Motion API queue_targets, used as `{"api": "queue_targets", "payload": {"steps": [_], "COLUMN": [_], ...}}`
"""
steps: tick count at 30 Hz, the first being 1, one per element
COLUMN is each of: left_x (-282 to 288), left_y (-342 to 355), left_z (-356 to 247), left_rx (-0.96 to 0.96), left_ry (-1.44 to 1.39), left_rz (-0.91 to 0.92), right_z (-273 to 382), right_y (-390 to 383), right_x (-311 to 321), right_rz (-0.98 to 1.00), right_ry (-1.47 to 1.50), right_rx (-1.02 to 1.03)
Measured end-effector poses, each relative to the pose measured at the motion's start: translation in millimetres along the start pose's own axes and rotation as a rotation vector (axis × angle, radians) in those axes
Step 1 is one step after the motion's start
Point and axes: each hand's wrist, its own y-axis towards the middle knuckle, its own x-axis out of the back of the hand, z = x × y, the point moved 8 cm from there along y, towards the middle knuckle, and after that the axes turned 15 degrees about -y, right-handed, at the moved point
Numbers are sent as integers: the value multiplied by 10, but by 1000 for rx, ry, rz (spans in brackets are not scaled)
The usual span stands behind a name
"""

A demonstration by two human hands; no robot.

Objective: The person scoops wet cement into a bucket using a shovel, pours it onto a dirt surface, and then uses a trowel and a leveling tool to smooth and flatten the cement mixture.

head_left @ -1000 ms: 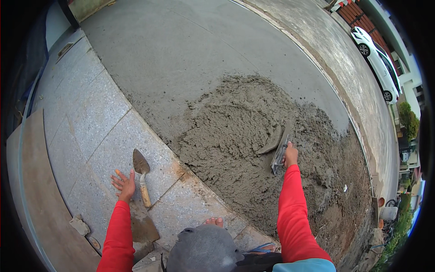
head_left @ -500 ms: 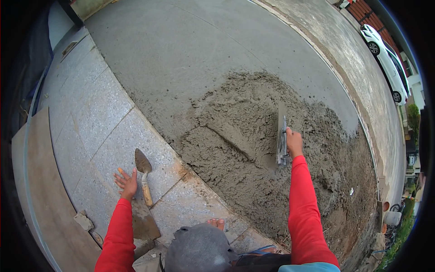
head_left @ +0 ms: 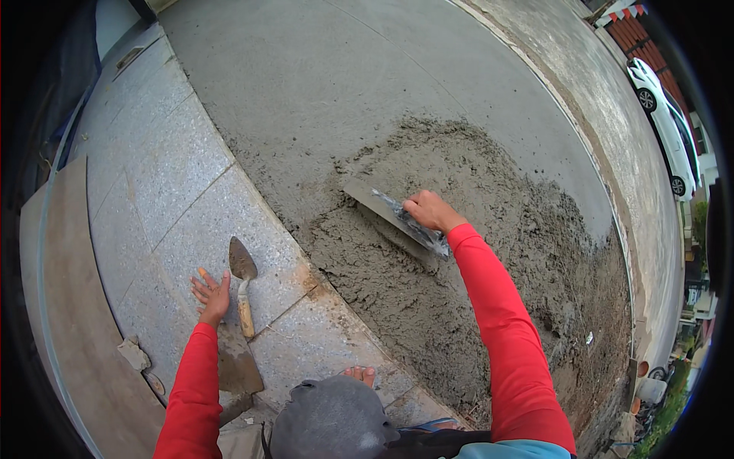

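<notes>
My right hand [head_left: 431, 210] is wrapped round the handle of a rectangular finishing trowel [head_left: 394, 219]. Its long metal blade lies tilted against the rough wet concrete [head_left: 459, 268], near the middle of the view. My left hand [head_left: 211, 295] rests on the speckled tiles [head_left: 187, 203] with its fingers spread, holding nothing. Just right of it lies a pointed trowel [head_left: 243, 268] with a wooden handle, its blade smeared with mortar. Another flat, cement-stained piece [head_left: 239, 369] lies below the left hand, partly covered by my forearm.
Smooth grey concrete [head_left: 306, 84] spreads beyond the rough patch. A bent brown board [head_left: 76, 306] lines the left, with a stone chunk [head_left: 134, 353] by it. A grey rounded shape [head_left: 330, 421] covers the lower middle. A white car [head_left: 665, 126] stands across the road at right.
My right hand has swung the finishing trowel left across the rough concrete, turning its blade from upright to slanting. My left hand stays on the tiles.
</notes>
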Motion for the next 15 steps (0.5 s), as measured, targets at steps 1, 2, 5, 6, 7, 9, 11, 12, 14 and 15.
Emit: {"api": "queue_targets", "payload": {"steps": [1,2,5,6,7,9,11,12,14,15], "left_x": [17,72,162,186,158,51,-39,1,18,32], "left_y": [8,-17,-3,-25,-70,-128,-104,-110,-122,-142], "left_z": [-7,17,107,89,-7,-119,-162,-125,-87,-62], "left_rx": [-6,-6,15,32,13,-4,-11,6,1,20], "left_ry": [1,1,-3,-10,-5,-11,-12,-16,9,11], "left_rz": [-5,-14,-14,-26,-21,-12,20,7,43,31], "right_z": [177,430,580,384,6,-873,-1445,-1431,-1122,-825], "right_y": [-143,-333,-661,-686,-629,-461,-173,8,443,640], "right_x": [-84,-83,71,156,307,498,484,478,342,307], "right_rz": [71,143,151,106,9,-193,-331,-357,-322,-301], "right_ry": [-43,-85,-201,-127,-54,-23,-76,-85,-91,-98], "right_rx": [58,123,171,116,-49,-344,-510,-541,-450,-374]}}
